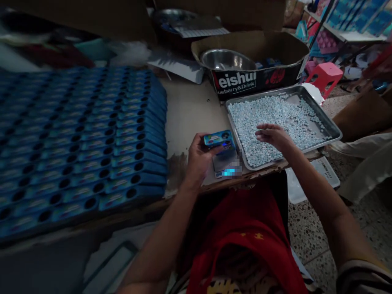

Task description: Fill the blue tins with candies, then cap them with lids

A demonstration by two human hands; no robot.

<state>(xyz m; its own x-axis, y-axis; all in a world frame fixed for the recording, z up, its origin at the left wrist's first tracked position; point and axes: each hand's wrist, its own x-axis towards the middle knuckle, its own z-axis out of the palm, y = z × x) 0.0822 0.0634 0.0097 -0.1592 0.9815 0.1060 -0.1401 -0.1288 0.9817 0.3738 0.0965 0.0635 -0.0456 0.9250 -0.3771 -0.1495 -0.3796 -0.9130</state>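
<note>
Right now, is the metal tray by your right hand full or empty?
Mostly full. Small pale blue pellets cover most of the metal tray; only its far right corner shows bare metal. The right hand hovers over them.

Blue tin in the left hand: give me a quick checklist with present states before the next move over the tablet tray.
1. Left hand has a firm grip on the blue tin: ok, fingers wrap it from below.
2. Tin open and ready to take tablets: cannot tell, its opening is not visible.
3. Right hand over the pale blue tablets: ok, fingers down over the pile; whether it holds any, cannot tell.
4. Metal tray fully on the table: not ok, its near corner reaches the table edge.
5. Small scale under the tin readable: cannot tell, display blurred.
6. Rows of blue tins clear of the hands: ok.
</note>
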